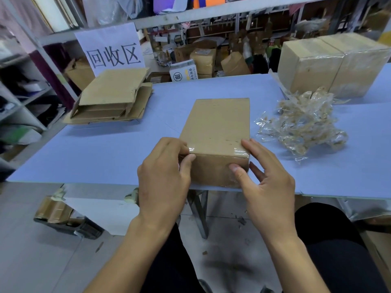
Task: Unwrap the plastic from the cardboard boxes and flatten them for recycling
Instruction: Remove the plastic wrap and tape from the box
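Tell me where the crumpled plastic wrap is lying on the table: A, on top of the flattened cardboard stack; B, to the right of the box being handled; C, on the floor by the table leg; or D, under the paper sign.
B: the crumpled plastic wrap lies on the blue table, right of the box both hands touch.

Bright, even light from overhead — soft shadows under the hands (215,178) on the bench (105,149). Glare on plastic (300,123) at 3 o'clock. Edges bow — fisheye; floor at 6 o'clock blurred.
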